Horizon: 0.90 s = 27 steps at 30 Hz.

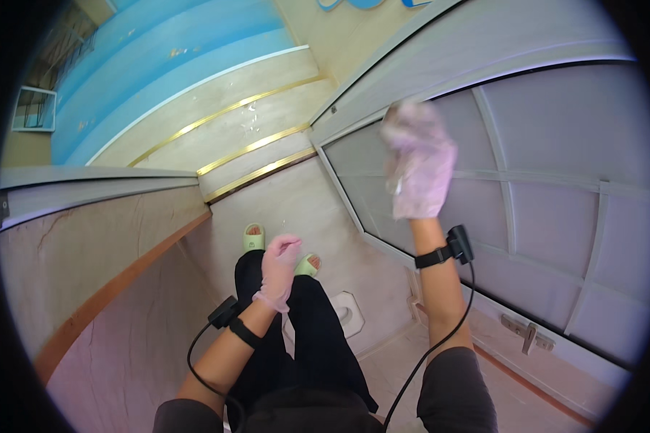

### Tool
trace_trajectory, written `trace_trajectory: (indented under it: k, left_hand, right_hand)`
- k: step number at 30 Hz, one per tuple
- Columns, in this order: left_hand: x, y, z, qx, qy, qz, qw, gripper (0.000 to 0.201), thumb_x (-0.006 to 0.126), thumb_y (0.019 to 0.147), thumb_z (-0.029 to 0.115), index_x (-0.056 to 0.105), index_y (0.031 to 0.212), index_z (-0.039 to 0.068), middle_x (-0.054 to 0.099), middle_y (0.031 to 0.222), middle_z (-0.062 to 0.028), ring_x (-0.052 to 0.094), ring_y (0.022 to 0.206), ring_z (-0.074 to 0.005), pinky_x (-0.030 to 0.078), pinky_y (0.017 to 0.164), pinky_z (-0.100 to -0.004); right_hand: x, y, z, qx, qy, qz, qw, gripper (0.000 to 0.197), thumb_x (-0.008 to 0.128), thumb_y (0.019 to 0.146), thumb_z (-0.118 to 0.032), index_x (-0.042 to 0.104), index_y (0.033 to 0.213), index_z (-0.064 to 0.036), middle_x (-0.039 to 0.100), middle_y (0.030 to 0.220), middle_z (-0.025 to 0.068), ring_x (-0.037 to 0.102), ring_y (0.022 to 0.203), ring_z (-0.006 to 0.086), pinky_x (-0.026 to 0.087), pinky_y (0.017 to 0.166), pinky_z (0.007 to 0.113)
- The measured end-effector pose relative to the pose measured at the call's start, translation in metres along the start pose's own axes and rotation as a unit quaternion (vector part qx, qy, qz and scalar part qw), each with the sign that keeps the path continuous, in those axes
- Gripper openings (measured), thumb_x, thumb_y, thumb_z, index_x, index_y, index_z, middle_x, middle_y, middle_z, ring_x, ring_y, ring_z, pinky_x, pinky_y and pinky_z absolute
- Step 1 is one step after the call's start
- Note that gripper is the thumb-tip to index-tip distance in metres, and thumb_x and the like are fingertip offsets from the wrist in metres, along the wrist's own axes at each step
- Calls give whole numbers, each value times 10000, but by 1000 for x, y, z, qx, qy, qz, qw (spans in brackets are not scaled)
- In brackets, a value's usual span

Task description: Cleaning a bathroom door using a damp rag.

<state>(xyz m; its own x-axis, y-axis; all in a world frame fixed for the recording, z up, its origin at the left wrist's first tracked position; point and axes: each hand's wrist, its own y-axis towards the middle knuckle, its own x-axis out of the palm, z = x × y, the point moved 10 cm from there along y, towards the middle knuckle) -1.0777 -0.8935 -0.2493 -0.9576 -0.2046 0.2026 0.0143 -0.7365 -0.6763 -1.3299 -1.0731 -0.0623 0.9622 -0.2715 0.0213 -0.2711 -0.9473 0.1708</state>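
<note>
My right hand, in a thin pink glove, is raised in front of the frosted panels of a white-framed door. It is bunched around a pale cloth, smeared by motion; whether the cloth touches the panel I cannot tell. My left hand, also in a pink glove, hangs over my legs with its fingers curled in and nothing visible in them. Both wrists wear a black strap with a small box and a cable.
A metal door handle sits at the lower right of the door. Gold-edged steps lead to a blue floor ahead. At left stands a marbled wall end with a metal frame. A white octagonal floor fitting lies beside my legs.
</note>
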Motion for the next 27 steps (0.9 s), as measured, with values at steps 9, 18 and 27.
trace_trajectory:
  k: [9, 18, 27]
  left_hand:
    - [5, 31, -29, -36, -56, -25, 997, 121, 541, 841, 55, 567, 954, 20, 567, 858, -16, 526, 813, -96, 409, 757, -219]
    - [-92, 53, -76, -49, -70, 120, 989, 113, 546, 832, 40, 592, 934, 26, 550, 831, 9, 500, 769, -75, 400, 714, -203]
    - [-42, 70, -96, -68, -75, 67, 993, 134, 516, 846, 41, 573, 963, 11, 556, 838, -7, 510, 762, -87, 402, 715, -207]
  right_hand:
    - [46, 9, 75, -40, -206, -54, 976, 224, 467, 871, -130, 586, 1021, -15, 542, 1031, 69, 519, 979, 136, 373, 918, 277]
    - [-54, -86, 318, 335, 101, -44, 936, 218, 481, 851, -58, 561, 1047, -9, 585, 1016, 105, 558, 785, 158, 470, 682, 272]
    - [-43, 24, 258, 222, 198, 60, 953, 402, 540, 845, -124, 464, 1230, -38, 520, 1175, 109, 500, 1042, 178, 413, 903, 274]
